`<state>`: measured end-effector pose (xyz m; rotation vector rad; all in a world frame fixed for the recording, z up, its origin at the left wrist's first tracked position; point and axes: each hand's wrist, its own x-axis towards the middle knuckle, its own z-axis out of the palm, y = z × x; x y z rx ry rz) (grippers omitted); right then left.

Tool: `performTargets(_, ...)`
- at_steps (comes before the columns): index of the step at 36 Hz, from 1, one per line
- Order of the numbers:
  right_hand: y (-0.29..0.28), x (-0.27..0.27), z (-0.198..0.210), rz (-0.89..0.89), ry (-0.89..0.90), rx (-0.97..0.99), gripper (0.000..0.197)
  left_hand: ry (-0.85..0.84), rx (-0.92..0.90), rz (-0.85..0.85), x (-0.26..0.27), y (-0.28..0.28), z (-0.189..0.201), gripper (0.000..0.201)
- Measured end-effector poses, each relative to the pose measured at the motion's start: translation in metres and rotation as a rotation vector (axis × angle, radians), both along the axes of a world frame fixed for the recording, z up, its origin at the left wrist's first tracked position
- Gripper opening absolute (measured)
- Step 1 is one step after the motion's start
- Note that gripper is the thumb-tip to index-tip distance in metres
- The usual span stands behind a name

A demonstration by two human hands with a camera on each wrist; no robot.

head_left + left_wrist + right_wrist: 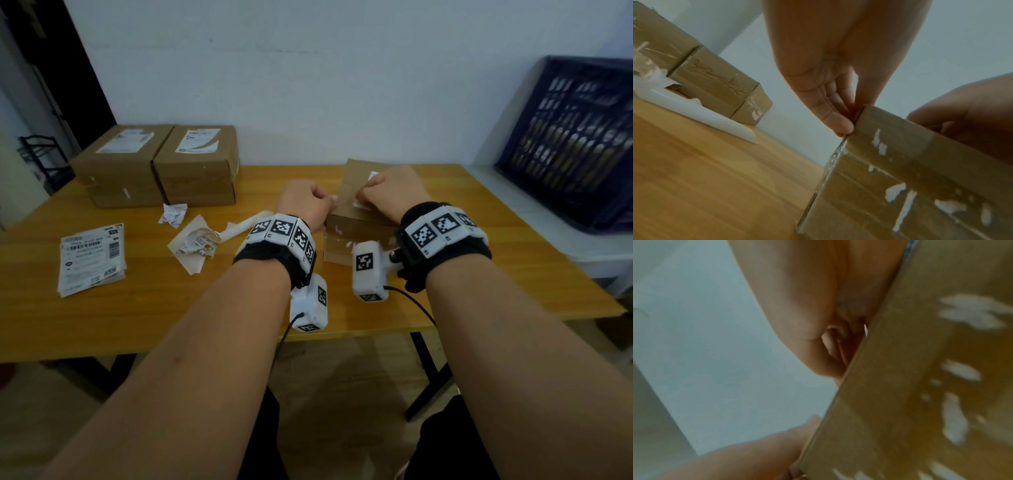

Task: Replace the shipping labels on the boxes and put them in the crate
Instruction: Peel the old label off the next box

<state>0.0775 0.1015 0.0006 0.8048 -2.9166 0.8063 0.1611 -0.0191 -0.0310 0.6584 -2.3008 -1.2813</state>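
Reaching forward over the table [342,308] with both forearms, wrists level, each banded with a marker cuff. Left hand [306,202] curled at the near left corner of the box [356,219], thumb pressed against the corner edge and fingers folded in behind it, gripping the cardboard; plain in the left wrist view, where the thumb tip [841,128] sits right on the corner. Right hand [390,192] curled on top of the same box, fingertips pinching at a white label scrap [373,176] stuck to the top face; in the right wrist view, blurred, fingers folded close beside the cardboard edge [900,369], exact pinch hard to make out. Box standing on the table between the 2 hands, directly under the right one, its near side flecked with white paper remnants.

Counted: 3 boxes in all, 1 in the hands and 2 others [157,164] side by side at the far left of the table, each with a label on top. 1 stack of fresh labels [92,258] near the left edge. Torn label scraps and backing paper [195,240] lying between that stack and the left hand. 1 dark blue crate [575,144] tilted against the wall at the right, well apart from the held box.
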Motion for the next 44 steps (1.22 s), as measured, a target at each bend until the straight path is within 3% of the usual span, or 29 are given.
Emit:
performTargets(16, -0.008, 0.016, 0.027, -0.024, 0.024, 0.275, 0.02, -0.039, 0.013, 0.009, 0.006, 0.007, 0.007, 0.02)
performTargets(29, -0.012, 0.015, 0.033, 0.017, 0.01, 0.319, 0.019, -0.119, 0.219, -0.014, 0.011, 0.007, 0.017, 0.024)
performTargets(44, -0.015, 0.022, 0.033, 0.026, 0.069, 0.404, 0.027, -0.145, -0.09, -0.044, 0.01, 0.005, 0.019, 0.027)
